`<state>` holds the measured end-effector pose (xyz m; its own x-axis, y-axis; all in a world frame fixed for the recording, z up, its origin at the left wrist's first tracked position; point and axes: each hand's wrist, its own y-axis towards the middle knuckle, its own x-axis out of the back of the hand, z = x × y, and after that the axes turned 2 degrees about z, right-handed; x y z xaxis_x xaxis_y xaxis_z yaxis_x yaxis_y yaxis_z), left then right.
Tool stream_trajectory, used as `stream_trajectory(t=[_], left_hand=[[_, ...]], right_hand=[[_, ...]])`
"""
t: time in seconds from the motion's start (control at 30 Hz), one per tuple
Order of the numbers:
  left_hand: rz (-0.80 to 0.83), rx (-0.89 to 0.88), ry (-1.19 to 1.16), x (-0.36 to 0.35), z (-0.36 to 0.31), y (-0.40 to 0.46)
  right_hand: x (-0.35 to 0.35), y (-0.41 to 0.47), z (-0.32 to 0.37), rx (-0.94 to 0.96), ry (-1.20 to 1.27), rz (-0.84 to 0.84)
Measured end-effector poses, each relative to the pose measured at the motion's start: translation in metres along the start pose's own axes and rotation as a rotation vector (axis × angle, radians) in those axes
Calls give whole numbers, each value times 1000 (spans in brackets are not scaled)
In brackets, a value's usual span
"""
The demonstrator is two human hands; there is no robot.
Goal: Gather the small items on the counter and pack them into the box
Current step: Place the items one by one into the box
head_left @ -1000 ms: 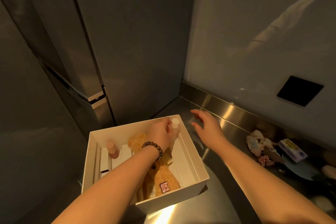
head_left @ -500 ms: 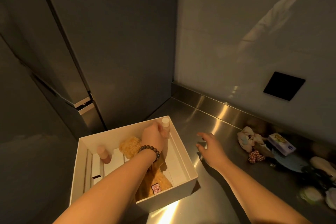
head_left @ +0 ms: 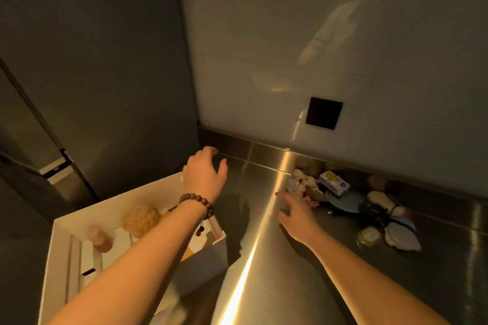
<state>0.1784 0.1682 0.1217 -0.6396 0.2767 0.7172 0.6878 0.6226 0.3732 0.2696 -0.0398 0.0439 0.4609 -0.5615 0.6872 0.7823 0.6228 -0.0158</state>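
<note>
Bare forearms, dark wooden bead bracelet [head_left: 196,202] (left wrist), small dangling beads

Box [head_left: 148,192] at counter's [head_left: 264,285] left end, against cabinet [head_left: 105,74]. Plush [head_left: 141,220] and bottle [head_left: 101,241] inside box, bottle left of plush. Item cluster [head_left: 343,200] right on counter, near back wall [head_left: 343,47]. Left hand [head_left: 204,174] above box's far right corner; right hand [head_left: 295,211] between box and cluster.

Home kitchen, steel counter [head_left: 277,258] (tall fridge [head_left: 92,74] beside), glossy backsplash [head_left: 317,34]
</note>
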Motion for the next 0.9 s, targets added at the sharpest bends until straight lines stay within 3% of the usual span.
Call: stream_trajectory(t=[0.17,0.37,0.6,0.77,0.9], left_hand=[[285,-157,-59,-65,-56,-17],[561,-128,25,-155,-87,-36],[678,-126,169,-238,-99,-21],[775,-111,237,-276,-88,-4],[794,-130,263,-290,-78,-7]], right_hand=[[40,-21,-36,-17,6,-86],[93,-24,-97,-82,-58,-154],[123,29,-140,-144,-184,-162],[109,67,-151,-152,-290,-79],[95,76,-159,-119,-296,-110]])
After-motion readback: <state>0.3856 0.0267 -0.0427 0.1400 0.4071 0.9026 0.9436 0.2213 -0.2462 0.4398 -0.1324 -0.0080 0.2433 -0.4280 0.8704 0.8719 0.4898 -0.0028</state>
